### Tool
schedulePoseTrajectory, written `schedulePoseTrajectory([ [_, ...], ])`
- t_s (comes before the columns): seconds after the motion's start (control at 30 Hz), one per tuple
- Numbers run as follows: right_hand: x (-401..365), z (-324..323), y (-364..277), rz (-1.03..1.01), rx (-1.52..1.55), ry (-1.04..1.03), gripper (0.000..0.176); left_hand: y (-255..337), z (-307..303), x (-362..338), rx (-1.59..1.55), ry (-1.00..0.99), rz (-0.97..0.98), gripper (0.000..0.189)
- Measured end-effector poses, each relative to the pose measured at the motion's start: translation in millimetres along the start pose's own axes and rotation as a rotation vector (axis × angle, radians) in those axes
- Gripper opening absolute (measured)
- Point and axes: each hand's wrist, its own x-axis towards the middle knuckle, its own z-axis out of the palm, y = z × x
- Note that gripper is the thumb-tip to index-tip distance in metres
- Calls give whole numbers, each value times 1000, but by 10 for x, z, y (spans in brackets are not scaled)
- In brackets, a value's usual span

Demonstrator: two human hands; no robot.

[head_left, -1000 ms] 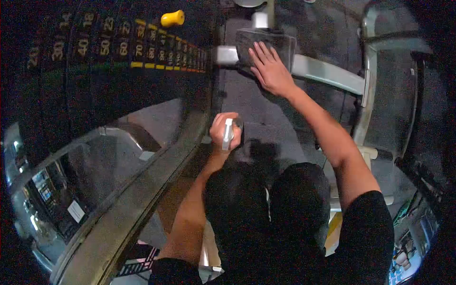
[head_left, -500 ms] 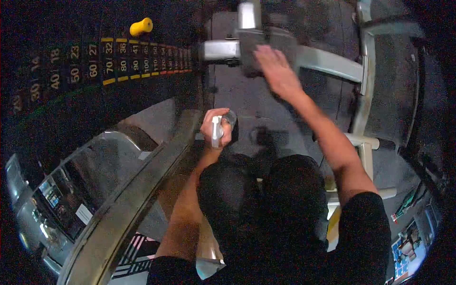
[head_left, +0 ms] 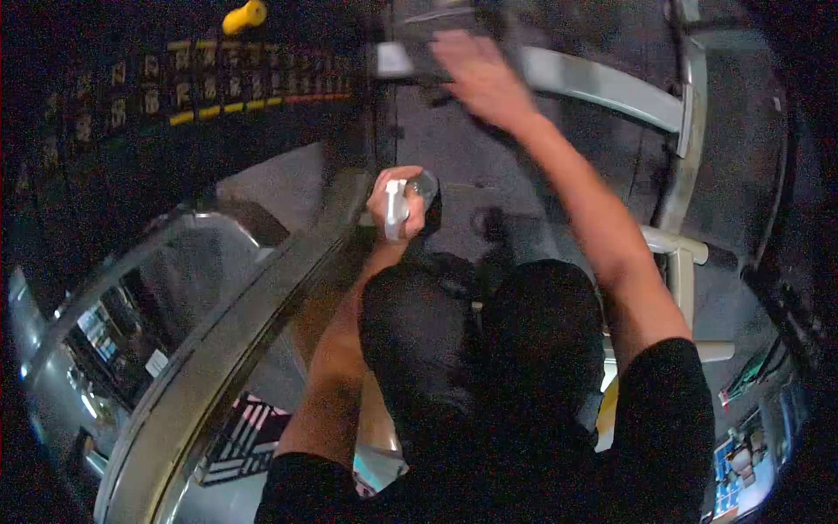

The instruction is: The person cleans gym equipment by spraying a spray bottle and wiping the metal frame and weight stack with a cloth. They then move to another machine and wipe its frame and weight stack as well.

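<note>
Two hands are at work in the single head view, both over a gym machine. The left hand is closed around a spray bottle, held upright near the knees, well short of the metal, with its pale trigger part facing the camera. The right hand is stretched forward, flat and open with fingers together, lying on the near end of a grey bar. It is motion-blurred, and what sits under the palm is too smeared to name.

To the left stands the weight stack with its rows of yellow numbers and a yellow pin at the top.

Judging by this, the work looks mid-course: the bottle is parked rather than aimed, and rubbing is on at the bar's inner end. The long run of bar toward the pale frame has no hand on it; whether it is already wiped cannot be told, since wet and dry metal look alike here.
</note>
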Motion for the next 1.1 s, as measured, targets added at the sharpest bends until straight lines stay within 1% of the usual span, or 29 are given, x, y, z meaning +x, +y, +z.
schedulePoseTrajectory([
  [0.03, -339, -150, 225, 30, -132, -50, 72, 16, 2, -3, 8, 17, -16, 28],
  [0.07, -720, -266, 458, 93, -145, 36, 74, 14, 20, 2, -11, 22, -40, 29],
  [0.1, -1211, -373, 811, 205, -337, -56, 73, 11, 30, 3, -29, 26, -66, 30],
  [0.13, -1628, -604, 1156, 147, -326, 126, 68, 10, 17, 15, -9, 20, -24, 30],
  [0.17, -1923, -852, 1529, 214, -348, 28, 62, -3, 37, -29, -5, 30, -37, 30],
  [0.23, -2171, -1034, 1828, 401, -403, 56, 57, -45, 69, -75, -70, 50, -134, 28],
  [0.27, -2126, -939, 1791, 396, -397, 44, 57, 16, 16, 44, -50, 45, 47, 26],
  [0.33, -1811, -694, 1592, 386, -404, 178, 56, 61, 25, 54, -25, 46, 35, 25],
  [0.37, -1441, -585, 1258, 388, -294, 119, 57, 65, 23, 70, 4, 47, 37, 25],
  [0.4, -1032, -476, 734, 432, -63, 156, 61, 58, 17, 81, 7, 45, 45, 25],
  [0.43, -685, -61, 562, 258, -59, 170, 65, 47, 27, 73, 14, 53, 64, 25],
  [0.47, -342, 3, 176, 219, -191, 87, 68, 47, 43, 62, 18, 57, 82, 26],
  [0.5, -15, 218, -22, 218, -67, 128, 67, 60, 56, 69, 14, 44, 91, 26],
  [0.53, 249, 402, -139, 76, -100, 200, 67, 73, 58, 81, 1, 55, 91, 26],
  [0.57, 482, 352, -264, 59, 46, -47, 70, 91, 61, 89, -15, 65, 92, 26],
  [0.6, 576, 446, -335, -65, 64, 52, 64, 124, 25, 42, 2, 25, 14, 26],
  [0.63, 603, 486, -308, -114, 67, 69, 65, 4, 81, -23, -38, 61, 8, 26],
  [0.67, 569, 393, -286, -77, 143, 8, 65, -15, 73, -3, -57, 60, 40, 26],
  [0.7, 507, 307, -249, -44, 219, -62, 66, -39, 68, 4, -81, 64, 63, 26],
  [0.73, 350, 215, -199, -30, 207, -67, 66, -110, 106, -33, -42, 83, 45, 28],
  [0.8, -175, 22, 32, 103, 86, -35, 69, -169, 65, -22, -80, 33, 91, 31],
  [0.83, -489, -127, 205, 157, -24, -85, 70, -87, 23, -24, -93, 3, 91, 32],
  [0.87, -891, -89, 587, 136, 68, 30, 70, -91, 28, -49, -65, 18, 65, 31],
  [0.9, -1223, -374, 780, 201, 41, 16, 71, -109, 64, -51, -37, 37, 41, 30],
  [0.93, -1538, -561, 1013, 323, -218, -87, 71, -66, 84, 4, 13, 43, 78, 27],
  [0.97, -1814, -738, 1380, 172, -120, 90, 67, -63, 95, 33, -17, 41, 109, 26],
  [1.0, -1908, -987, 1462, 256, -177, 125, 63, -5, 81, 30, 16, 32, 94, 26],
  [1.03, -2067, -981, 1710, 366, -261, 204, 58, 39, 65, 46, 54, 23, 83, 25],
  [1.1, -2006, -831, 1846, 428, -580, 230, 49, -50, 73, 15, 38, 42, 99, 24],
])
